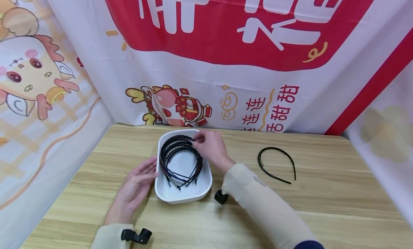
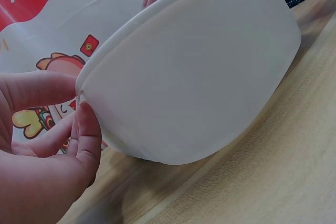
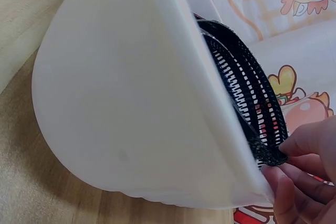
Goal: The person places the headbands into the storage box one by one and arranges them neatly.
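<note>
A white plastic bin (image 1: 208, 179) stands on the table with several black toothed headbands (image 1: 180, 143) nested inside it. My right hand (image 1: 211, 147) reaches over the bin's far right edge. In the right wrist view, its thumb and fingers pinch a black headband (image 3: 270, 153) beside the rim; how many bands lie in that pinch is hidden. My left hand (image 1: 138, 184) is at the bin's left side, its relaxed fingers touching the rim and outer wall. From the left wrist view, the fingertips (image 2: 88, 129) rest against the white wall.
One more black headband (image 1: 275, 148) lies alone on the wooden table (image 1: 329, 191), right of the bin. A printed red and white cloth (image 1: 193, 68) hangs behind the table, and patterned cloth (image 1: 80, 134) covers the left side.
</note>
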{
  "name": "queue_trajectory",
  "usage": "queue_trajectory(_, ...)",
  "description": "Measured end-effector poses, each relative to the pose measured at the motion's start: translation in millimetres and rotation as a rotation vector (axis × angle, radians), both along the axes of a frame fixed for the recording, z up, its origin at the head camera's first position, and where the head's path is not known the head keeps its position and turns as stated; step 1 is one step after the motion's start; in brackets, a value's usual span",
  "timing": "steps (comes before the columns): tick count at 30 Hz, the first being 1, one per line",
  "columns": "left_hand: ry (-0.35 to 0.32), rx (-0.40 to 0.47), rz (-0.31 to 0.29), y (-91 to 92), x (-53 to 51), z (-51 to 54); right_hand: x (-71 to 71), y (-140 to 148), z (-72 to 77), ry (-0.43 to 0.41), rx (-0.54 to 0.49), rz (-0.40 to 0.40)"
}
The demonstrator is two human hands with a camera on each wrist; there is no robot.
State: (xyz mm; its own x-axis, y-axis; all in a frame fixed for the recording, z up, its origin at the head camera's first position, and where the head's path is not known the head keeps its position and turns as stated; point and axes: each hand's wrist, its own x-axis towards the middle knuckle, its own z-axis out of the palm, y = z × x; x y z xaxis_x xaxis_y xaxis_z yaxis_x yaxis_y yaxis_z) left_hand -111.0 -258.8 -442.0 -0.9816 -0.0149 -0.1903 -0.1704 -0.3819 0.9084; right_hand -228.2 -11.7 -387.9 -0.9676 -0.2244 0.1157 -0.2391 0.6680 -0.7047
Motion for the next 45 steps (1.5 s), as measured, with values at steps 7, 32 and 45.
queue_trajectory(7, 0.003, 0.002, -0.002, 0.2, 0.4, 0.3, 1.2, -2.7, -0.4, 0.019, 0.024, -0.027)
queue_trajectory(32, -0.001, -0.018, 0.000, 0.2, 0.2, 0.3, 2.2, -8.3, -2.2, 0.036, 0.043, -0.073)
queue_trajectory(45, 0.014, -0.014, -0.004, -0.1, -0.5, -2.9, -0.2, -9.7, 0.4, 0.020, 0.070, -0.062)
